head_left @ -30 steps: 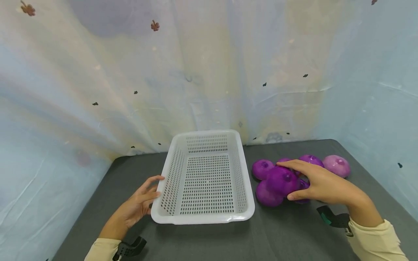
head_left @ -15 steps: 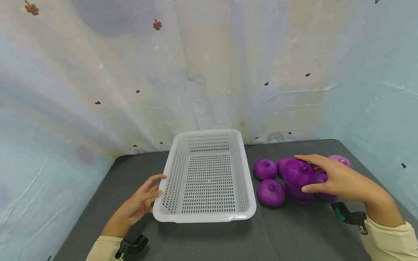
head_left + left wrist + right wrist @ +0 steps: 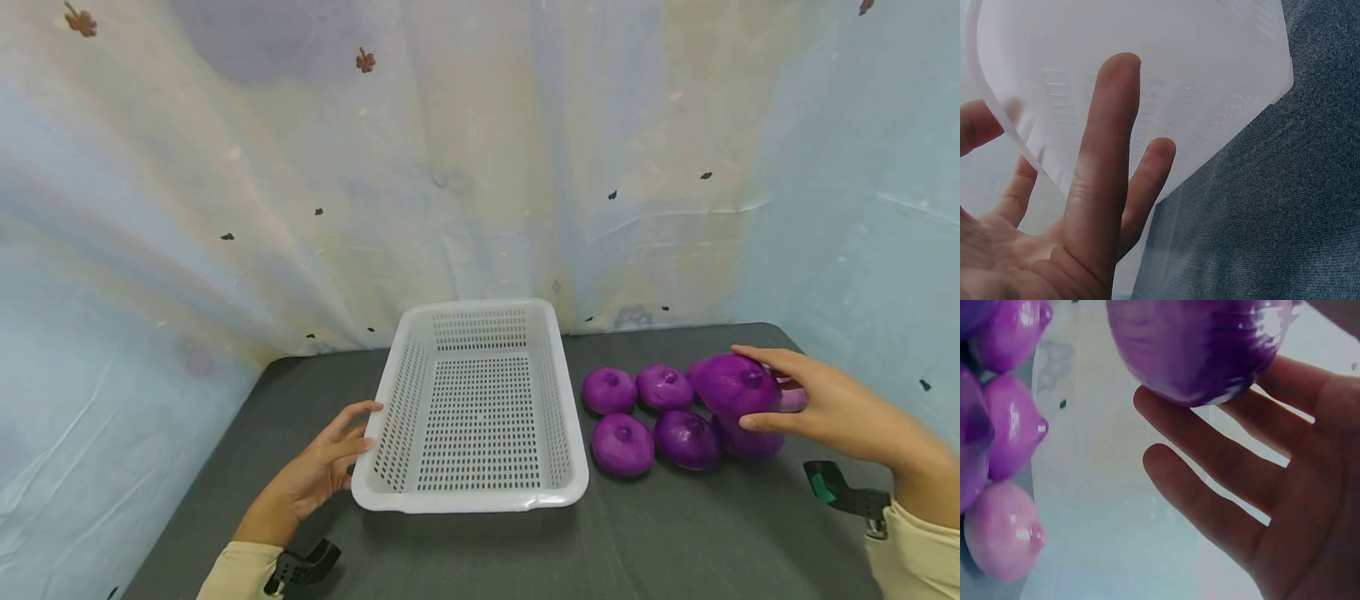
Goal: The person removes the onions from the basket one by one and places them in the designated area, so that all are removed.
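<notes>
My right hand (image 3: 840, 412) holds a dark purple onion (image 3: 735, 385), raised above the onions at the right of the table. In the right wrist view the onion (image 3: 1197, 347) sits against my fingers. Beneath and left of it, several other purple onions stand in two rows, such as a front onion (image 3: 622, 445) and a back onion (image 3: 664, 387). A paler pink onion (image 3: 1005, 531) is partly hidden behind my hand in the head view. My left hand (image 3: 318, 467) touches the left rim of a white slotted plastic basket (image 3: 468, 502), its fingers mostly straight.
The basket stands mid-table on dark grey cloth (image 3: 487, 558), left of the onions. A pale patterned curtain (image 3: 480, 183) hangs behind the table and along both sides. Each wrist wears a black camera mount, such as the right mount (image 3: 847, 496).
My right hand has carried the held onion rightward over the others, uncovering the onions nearer the basket. The left hand and the basket have stayed in place.
</notes>
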### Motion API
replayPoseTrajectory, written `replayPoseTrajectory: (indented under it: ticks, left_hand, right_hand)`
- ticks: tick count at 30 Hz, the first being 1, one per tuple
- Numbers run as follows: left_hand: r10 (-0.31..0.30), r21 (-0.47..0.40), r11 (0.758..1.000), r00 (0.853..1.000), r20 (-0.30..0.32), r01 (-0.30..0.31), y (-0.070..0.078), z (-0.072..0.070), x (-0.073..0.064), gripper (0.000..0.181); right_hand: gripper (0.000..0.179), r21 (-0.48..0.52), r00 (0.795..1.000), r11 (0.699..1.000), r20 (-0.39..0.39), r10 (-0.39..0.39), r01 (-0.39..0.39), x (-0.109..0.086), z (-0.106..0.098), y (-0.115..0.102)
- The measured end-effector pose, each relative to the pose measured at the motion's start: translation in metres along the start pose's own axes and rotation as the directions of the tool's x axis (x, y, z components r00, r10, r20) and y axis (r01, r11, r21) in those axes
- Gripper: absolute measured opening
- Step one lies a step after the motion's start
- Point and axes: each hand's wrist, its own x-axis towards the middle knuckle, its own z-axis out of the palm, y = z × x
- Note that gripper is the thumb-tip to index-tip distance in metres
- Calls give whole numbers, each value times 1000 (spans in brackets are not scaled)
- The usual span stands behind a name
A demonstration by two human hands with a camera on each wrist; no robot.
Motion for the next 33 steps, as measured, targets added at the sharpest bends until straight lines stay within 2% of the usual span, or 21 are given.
replayPoseTrajectory:
  ticks: [7, 14, 22, 33]
  left_hand:
    - [13, -26, 1000, 999, 38, -12, -2, -2, -2, 50]
    - [16, -10, 1000, 999, 33, -16, -2, -2, -1, 49]
    - [17, -7, 1000, 999, 42, -16, -1, -3, -1, 50]
    - [17, -1, 1000, 999, 49, -17, 0, -2, -2, 50]
  right_hand:
    - [97, -20, 993, 994, 44, 109, -108, -3, -7, 17]
    - [102, -51, 981, 980, 26, 194, -193, -12, -8, 44]
    - [102, -40, 979, 978, -5, 205, -205, -16, -5, 68]
    - [98, -10, 980, 980, 6, 201, -201, -20, 4, 97]
